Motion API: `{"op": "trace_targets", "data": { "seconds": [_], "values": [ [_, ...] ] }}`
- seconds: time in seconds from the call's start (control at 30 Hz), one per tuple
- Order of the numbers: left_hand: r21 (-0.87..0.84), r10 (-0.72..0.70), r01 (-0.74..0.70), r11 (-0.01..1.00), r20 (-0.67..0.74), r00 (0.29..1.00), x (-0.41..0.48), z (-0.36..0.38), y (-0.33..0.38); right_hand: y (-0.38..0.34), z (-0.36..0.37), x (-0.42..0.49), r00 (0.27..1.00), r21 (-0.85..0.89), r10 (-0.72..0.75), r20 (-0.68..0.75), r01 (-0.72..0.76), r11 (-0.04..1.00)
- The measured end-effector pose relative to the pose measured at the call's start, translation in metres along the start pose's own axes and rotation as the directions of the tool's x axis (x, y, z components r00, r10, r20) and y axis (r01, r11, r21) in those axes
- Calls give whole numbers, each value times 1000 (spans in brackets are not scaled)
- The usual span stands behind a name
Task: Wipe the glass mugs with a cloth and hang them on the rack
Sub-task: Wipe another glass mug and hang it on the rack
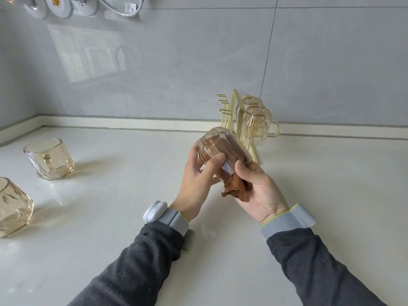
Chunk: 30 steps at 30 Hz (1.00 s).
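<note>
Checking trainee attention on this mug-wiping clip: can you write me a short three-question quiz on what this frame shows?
1. How many hung mugs are on the rack?
2. True or false: the brown cloth is stuffed into the held mug in the left hand.
3. The right hand grips: A the rack, B the brown cloth, C nothing.
Key: 1 two; 2 true; 3 B.

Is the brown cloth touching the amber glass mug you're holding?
Touching. The head view shows the brown cloth stuffed inside the amber glass mug, its tail bunched at the rim.
</note>
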<state>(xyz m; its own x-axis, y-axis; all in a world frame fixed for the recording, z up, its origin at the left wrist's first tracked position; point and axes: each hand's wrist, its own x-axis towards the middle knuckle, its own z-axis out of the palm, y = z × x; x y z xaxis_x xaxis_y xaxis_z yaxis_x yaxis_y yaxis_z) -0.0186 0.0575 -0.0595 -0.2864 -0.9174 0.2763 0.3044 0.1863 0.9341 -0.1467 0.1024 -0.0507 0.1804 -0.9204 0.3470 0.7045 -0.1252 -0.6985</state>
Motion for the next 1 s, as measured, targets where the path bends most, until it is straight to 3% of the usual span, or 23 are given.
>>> {"op": "trace_targets", "data": {
  "seconds": [0.23, 0.47, 0.77, 1.0],
  "values": [
    [39, 64, -59, 997, -135, 989, 2, -1, -2, 0, 6, 1, 977, 66, 68, -202, -55, 996],
    [83, 97, -82, 993, -191, 977, 2, 0, -1, -3, 10, 2, 942, 0, 89, -322, -93, 996],
    [45, 76, -72, 996, -99, 992, 1, -1, -1, -4, 8, 2, 967, -100, 37, -252, -64, 993],
    [18, 73, -73, 997, -9, 997, -2, 3, -1, -5, 5, -3, 997, 18, 12, -74, -11, 1000]
  ]
}}
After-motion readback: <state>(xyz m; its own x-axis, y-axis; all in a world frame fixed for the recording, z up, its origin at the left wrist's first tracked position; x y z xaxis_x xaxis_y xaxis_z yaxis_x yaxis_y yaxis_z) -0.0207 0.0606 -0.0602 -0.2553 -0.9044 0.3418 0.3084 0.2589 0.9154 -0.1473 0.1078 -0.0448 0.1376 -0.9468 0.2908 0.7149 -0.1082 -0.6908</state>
